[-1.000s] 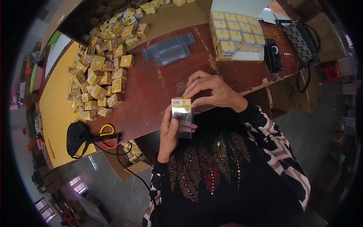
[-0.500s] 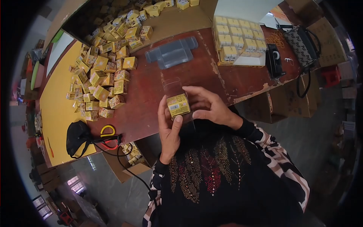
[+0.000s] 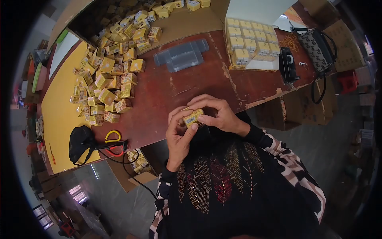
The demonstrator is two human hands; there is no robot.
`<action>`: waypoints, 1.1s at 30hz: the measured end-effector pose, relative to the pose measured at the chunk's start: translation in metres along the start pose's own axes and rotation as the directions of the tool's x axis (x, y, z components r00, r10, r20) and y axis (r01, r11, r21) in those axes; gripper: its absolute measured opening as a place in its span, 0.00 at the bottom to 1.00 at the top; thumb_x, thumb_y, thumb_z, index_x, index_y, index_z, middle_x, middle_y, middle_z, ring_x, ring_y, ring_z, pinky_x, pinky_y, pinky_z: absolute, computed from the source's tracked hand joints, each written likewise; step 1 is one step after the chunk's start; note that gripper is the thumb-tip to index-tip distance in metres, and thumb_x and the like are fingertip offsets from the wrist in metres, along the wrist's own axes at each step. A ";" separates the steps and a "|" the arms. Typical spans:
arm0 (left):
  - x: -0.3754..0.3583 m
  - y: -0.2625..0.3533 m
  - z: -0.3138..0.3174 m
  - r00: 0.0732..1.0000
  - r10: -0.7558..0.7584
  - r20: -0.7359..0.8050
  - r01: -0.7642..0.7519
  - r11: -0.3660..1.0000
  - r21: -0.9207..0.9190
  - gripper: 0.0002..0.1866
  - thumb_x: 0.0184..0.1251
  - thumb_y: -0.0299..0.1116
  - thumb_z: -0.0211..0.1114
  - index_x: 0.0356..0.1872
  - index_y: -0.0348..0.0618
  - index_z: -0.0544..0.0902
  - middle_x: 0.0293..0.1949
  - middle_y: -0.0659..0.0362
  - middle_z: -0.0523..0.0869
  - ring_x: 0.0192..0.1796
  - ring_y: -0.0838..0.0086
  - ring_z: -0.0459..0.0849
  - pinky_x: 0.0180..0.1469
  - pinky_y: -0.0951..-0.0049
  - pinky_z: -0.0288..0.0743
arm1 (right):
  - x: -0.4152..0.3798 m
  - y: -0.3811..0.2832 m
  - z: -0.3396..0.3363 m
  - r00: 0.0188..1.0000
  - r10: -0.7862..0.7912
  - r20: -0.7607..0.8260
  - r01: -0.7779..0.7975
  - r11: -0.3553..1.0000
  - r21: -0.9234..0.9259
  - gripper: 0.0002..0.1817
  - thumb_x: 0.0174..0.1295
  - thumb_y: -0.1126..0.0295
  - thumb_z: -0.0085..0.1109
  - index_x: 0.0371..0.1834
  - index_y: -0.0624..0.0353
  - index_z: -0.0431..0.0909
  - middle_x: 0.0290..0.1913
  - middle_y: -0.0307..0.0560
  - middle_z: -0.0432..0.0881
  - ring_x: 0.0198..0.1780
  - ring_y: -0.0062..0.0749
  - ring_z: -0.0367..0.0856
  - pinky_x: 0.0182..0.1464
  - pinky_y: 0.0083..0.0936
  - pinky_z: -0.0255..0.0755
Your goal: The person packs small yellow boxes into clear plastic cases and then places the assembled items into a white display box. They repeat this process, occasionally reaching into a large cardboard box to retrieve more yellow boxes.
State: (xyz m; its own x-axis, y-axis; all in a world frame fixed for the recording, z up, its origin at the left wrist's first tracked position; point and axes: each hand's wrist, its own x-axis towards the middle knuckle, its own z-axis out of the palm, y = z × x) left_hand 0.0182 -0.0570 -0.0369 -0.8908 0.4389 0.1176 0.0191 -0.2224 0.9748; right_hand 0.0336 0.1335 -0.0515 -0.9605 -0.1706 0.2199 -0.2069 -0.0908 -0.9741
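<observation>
Both hands hold a small yellow box [image 3: 192, 117] with a barcode on the face toward me, just over the near edge of the red table [image 3: 159, 89]. My left hand [image 3: 178, 135] is closed around its left side, thumb at the lower edge. From the right, my right hand [image 3: 223, 115] grips it, with the thumb on the front corner and fingers curved over the top. The fingers hide the box's far side. Beyond the hands lies a flat, unfolded clear plastic box [image 3: 183, 55].
A heap of similar yellow boxes [image 3: 105, 81] spills left from a large carton [image 3: 191, 34]. At the back right, a white tray [image 3: 254, 64] holds rows of boxes. Scissors [image 3: 114, 137] and a black pouch [image 3: 81, 145] lie at the left front; a handbag [image 3: 318, 47] stands far right.
My right hand has moved left and closed over the box, which has tilted. The clear plastic film that stuck out beyond it no longer shows there.
</observation>
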 end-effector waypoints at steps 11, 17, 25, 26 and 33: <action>0.006 0.007 0.007 0.982 -0.108 -0.157 0.030 0.900 -0.436 0.19 0.64 0.21 0.69 0.55 0.40 0.74 0.64 0.47 0.72 0.64 0.63 0.76 0.65 0.65 0.74 | 0.011 -0.004 0.012 0.993 -0.047 -0.111 0.067 0.981 0.180 0.16 0.63 0.76 0.64 0.52 0.61 0.71 0.58 0.50 0.75 0.62 0.32 0.75 0.65 0.32 0.70; 0.005 0.004 -0.002 0.995 0.005 -0.097 -0.021 0.986 -0.167 0.18 0.64 0.21 0.70 0.53 0.39 0.77 0.65 0.49 0.72 0.62 0.66 0.77 0.63 0.68 0.74 | 0.023 -0.005 -0.002 0.995 -0.080 0.065 0.055 0.943 0.327 0.12 0.60 0.74 0.69 0.43 0.62 0.76 0.50 0.46 0.78 0.58 0.30 0.76 0.62 0.30 0.71; 0.009 0.018 0.001 0.998 0.054 -0.013 -0.054 0.998 -0.016 0.21 0.65 0.18 0.67 0.59 0.36 0.76 0.67 0.53 0.68 0.63 0.69 0.77 0.63 0.71 0.74 | 0.032 -0.035 -0.006 0.996 0.090 0.018 -0.091 0.993 0.070 0.07 0.58 0.76 0.71 0.37 0.64 0.83 0.44 0.46 0.82 0.49 0.26 0.81 0.52 0.23 0.75; 0.009 0.018 0.002 0.998 0.055 -0.014 -0.056 0.997 -0.053 0.23 0.65 0.18 0.67 0.61 0.36 0.75 0.67 0.53 0.68 0.63 0.69 0.76 0.63 0.71 0.74 | 0.033 -0.035 -0.006 0.996 0.090 0.017 -0.091 0.993 0.070 0.07 0.58 0.76 0.71 0.37 0.64 0.83 0.44 0.46 0.82 0.49 0.26 0.81 0.52 0.23 0.75; 0.006 0.021 0.006 0.998 -0.042 -0.043 0.035 0.986 -0.166 0.25 0.65 0.17 0.66 0.64 0.35 0.73 0.67 0.53 0.68 0.64 0.68 0.76 0.64 0.70 0.73 | 0.036 -0.037 -0.005 0.992 0.113 -0.051 -0.109 0.991 0.076 0.05 0.60 0.73 0.70 0.33 0.64 0.84 0.38 0.44 0.85 0.42 0.22 0.82 0.47 0.22 0.75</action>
State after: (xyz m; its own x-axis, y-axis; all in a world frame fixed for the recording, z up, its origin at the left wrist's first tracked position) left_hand 0.0158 -0.0536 -0.0146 -0.9093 0.4105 0.0681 -0.0874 -0.3486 0.9332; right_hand 0.0057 0.1361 -0.0078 -0.9860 -0.1291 0.1057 -0.0865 -0.1461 -0.9855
